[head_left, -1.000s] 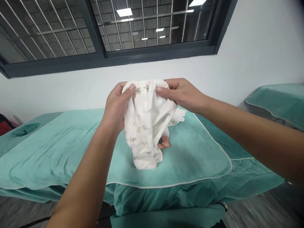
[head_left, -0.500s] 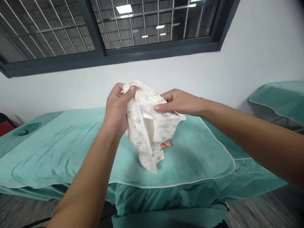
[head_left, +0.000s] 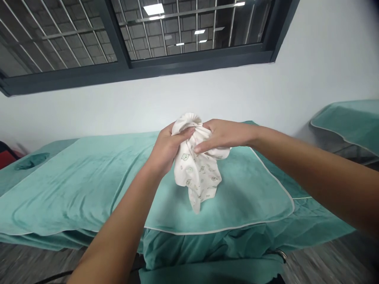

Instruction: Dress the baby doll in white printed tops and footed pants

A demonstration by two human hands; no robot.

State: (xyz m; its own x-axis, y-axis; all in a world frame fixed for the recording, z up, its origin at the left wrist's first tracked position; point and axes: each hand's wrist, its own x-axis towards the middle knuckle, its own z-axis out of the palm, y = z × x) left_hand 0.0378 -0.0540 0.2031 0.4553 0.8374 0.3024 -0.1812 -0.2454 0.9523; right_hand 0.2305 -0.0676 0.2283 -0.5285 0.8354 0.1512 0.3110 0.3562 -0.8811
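Observation:
Small white baby pants (head_left: 199,169) with a gathered elastic waistband and a green animal print are held up in front of me, bunched at the top. My left hand (head_left: 174,144) grips them near the waistband, thumb in front. On the other side, my right hand (head_left: 217,136) pinches the bunched cloth, its thumb lying across the front and its fingers hidden behind. The lower part dangles in folds to a point above the teal bed cover (head_left: 251,189).
Behind the bed is a white wall (head_left: 136,106) with a dark-framed barred window (head_left: 195,59). A face hole (head_left: 32,161) is at the bed's left end. A teal-covered surface (head_left: 349,122) stands at right, and a teal stool or seat (head_left: 213,272) is close in front of me.
My left hand has moved right and slightly down, closer to my right hand. The pants, spread wider before, are now gathered between both hands. Pinkish tips visible below the cloth are out of sight.

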